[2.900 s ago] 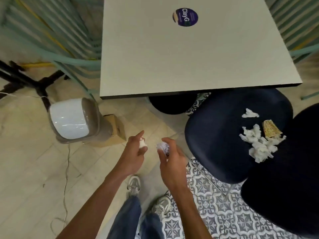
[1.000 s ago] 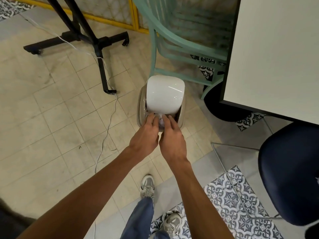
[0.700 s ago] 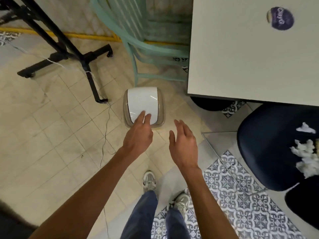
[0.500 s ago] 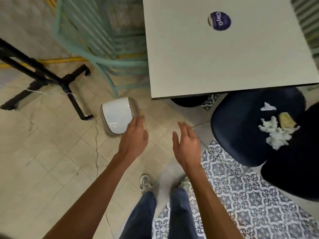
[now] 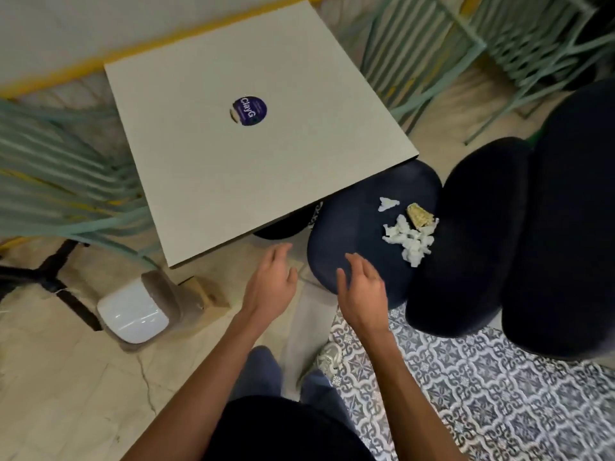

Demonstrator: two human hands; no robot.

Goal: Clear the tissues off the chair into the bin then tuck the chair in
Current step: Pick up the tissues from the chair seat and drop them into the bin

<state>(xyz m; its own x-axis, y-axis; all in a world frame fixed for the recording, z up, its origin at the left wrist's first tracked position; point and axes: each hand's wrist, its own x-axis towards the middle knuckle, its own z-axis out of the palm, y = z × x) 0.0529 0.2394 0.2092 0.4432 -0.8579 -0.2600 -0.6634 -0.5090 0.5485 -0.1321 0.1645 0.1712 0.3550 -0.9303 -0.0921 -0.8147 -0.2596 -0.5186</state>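
White tissues (image 5: 410,240) lie crumpled in a loose clump on the navy seat of the chair (image 5: 352,227), toward its back edge, where seat meets backrest. One small scrap (image 5: 387,203) sits apart, nearer the table; a tan wad (image 5: 418,215) touches the clump on its far side. The clump runs roughly along the line from that wad toward the seat's near right edge.

Right hand (image 5: 361,289) hovers over the near left rim of the seat, fingers loosely spread and slightly curled, holding nothing. The tissues lie ahead of it and to its right, across the bare seat, with nothing between. Left hand (image 5: 271,284) is likewise open and empty, over the floor just left of the seat, and farther from the clump. By this layout the right hand is the nearer one for the next pick.

Table (image 5: 253,154) overhangs the seat's far left corner but does not cover the tissues. The backrest rises just beyond the clump and limits reach from that side. Bin (image 5: 133,314), with a white lid, stands on the floor to the left, below the table's near corner, well apart from the chair; a small box (image 5: 204,292) stands beside it. The seat is not yet cleared and the chair is not yet fully tucked in.
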